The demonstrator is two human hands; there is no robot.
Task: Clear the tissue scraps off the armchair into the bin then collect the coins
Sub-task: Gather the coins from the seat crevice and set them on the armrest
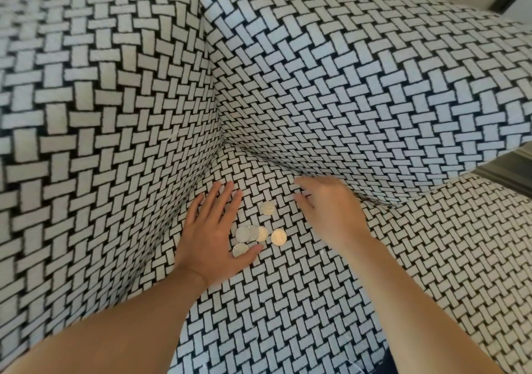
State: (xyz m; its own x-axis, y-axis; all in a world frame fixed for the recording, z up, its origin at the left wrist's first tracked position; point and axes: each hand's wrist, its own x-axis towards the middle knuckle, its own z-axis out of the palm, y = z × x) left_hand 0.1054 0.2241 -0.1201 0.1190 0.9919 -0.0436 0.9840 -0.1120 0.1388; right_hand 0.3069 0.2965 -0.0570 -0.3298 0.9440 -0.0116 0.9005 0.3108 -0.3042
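1. Fingers (pixel 225 198) of the left hand (pixel 213 235) lie straight and apart, flat on the seat of the armchair (pixel 288 301). Its thumb (pixel 254 250) touches one coin (pixel 239 249).
2. The right hand (pixel 331 209), blurred, sits at the 2 o'clock of the coins (pixel 253 234), fingers loosely bent and apart, nothing seen in them.
3. The coins lie on the seat between the hands: an overlapping cluster, one just beside it at 3 o'clock, one alone at 12 o'clock.
4. No tissue scraps show on the patterned fabric and the bin is out of view, so the step in hand appears to be collecting the coins.
5. The next move likely calls for drawing the strays to the cluster, then pinching each off soft fabric. Any could slip toward the seat crease (pixel 201 178) at 11 o'clock.
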